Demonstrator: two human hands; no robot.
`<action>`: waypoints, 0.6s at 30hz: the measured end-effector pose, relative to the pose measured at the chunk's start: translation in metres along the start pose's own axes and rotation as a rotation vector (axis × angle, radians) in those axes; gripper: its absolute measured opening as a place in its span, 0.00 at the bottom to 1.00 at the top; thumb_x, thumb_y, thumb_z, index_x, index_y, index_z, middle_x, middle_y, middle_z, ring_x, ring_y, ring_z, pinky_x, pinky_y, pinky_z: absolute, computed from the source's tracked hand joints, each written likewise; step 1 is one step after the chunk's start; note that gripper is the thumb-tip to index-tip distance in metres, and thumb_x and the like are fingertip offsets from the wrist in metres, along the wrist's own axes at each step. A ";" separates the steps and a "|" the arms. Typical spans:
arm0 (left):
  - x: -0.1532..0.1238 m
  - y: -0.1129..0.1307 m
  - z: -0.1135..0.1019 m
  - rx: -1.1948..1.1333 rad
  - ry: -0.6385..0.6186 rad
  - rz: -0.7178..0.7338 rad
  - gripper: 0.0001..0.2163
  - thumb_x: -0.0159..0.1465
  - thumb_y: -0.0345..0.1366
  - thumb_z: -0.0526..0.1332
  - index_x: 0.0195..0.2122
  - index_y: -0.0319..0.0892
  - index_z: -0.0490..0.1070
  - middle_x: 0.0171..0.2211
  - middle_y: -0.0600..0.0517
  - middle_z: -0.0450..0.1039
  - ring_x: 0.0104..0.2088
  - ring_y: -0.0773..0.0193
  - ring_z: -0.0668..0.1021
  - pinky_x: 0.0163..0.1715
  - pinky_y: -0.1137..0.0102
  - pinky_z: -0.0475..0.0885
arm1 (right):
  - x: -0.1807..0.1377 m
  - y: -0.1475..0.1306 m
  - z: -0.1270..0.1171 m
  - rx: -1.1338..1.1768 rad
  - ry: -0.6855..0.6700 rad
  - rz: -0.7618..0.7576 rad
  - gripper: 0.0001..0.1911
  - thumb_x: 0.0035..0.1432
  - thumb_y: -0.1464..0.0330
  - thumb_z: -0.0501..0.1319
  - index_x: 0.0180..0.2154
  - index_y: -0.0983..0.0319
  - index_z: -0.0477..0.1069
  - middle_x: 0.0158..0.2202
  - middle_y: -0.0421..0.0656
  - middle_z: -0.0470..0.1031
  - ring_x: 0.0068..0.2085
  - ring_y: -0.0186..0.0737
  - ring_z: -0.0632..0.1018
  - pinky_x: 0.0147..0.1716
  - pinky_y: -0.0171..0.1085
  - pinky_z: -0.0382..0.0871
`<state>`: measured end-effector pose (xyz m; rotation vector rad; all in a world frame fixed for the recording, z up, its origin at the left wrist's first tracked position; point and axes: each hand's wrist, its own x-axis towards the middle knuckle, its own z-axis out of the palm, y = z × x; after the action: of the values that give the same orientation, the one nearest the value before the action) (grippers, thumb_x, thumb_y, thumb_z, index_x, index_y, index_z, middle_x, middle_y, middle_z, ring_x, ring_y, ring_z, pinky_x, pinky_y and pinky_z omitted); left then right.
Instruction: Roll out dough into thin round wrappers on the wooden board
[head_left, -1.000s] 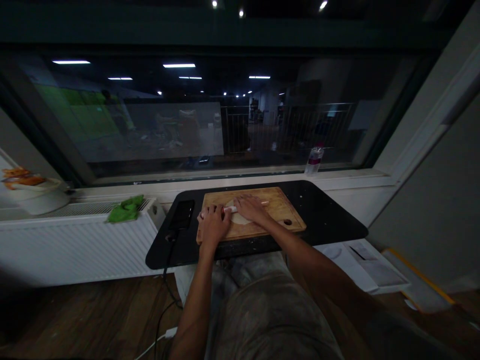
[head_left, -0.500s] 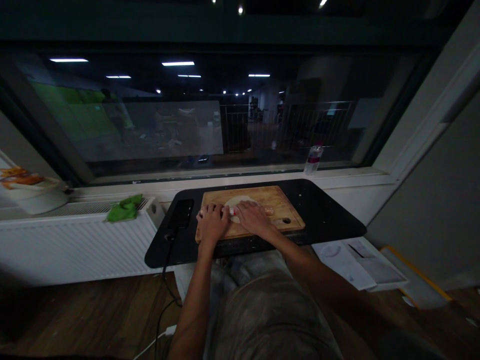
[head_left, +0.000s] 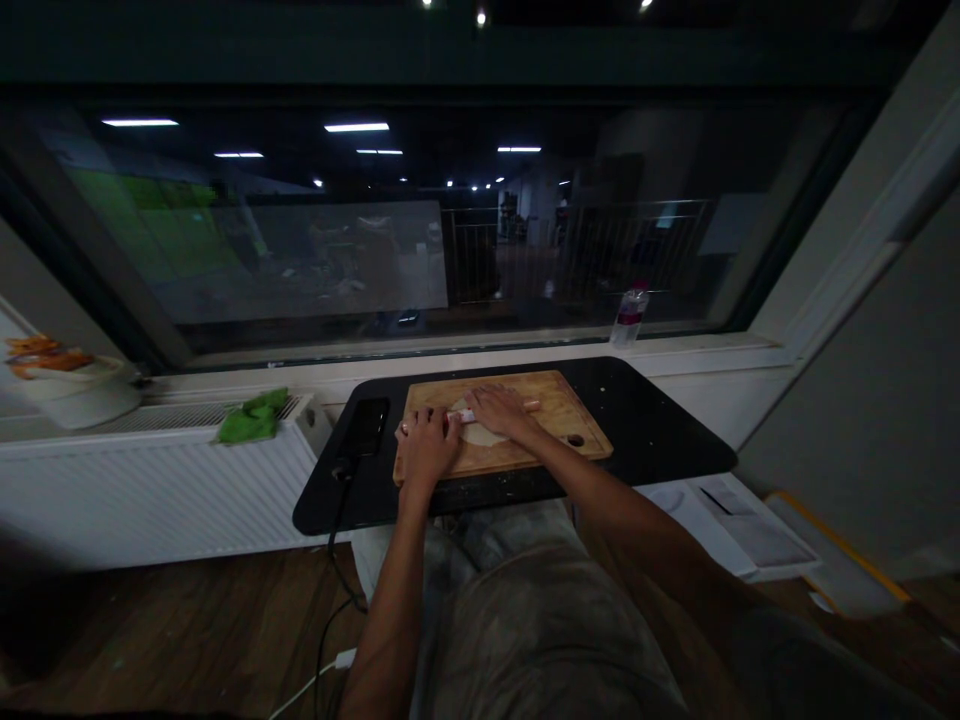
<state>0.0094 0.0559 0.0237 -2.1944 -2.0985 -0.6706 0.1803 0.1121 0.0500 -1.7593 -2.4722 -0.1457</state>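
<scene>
Fingers of your left hand (head_left: 427, 447) and right hand (head_left: 504, 412) lie stretched together, flat on the rolling pin (head_left: 466, 416) over the dough (head_left: 480, 436), mid cutting board (head_left: 559, 400).

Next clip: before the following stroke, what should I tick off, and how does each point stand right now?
1. Both hands on the rolling pin: ok; left hand and right hand lie on it.
2. Dough under the pin, on the cutting board: ok.
3. Board wholly on the black table: ok.
4. Phone off the board: ok, it lies to the left.
5. Fingers flat or wrapped: cannot tell, too dark.
</scene>
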 end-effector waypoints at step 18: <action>-0.001 0.001 0.007 -0.051 0.050 -0.024 0.31 0.81 0.49 0.49 0.82 0.47 0.59 0.84 0.37 0.48 0.84 0.39 0.52 0.75 0.35 0.62 | -0.036 -0.027 0.000 0.080 0.130 0.165 0.31 0.84 0.53 0.44 0.67 0.59 0.76 0.66 0.55 0.80 0.65 0.56 0.78 0.66 0.51 0.66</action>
<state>0.0126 0.0568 0.0174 -2.1577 -2.1096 -0.7802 0.1668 0.0694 0.0442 -1.8477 -2.2022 -0.1406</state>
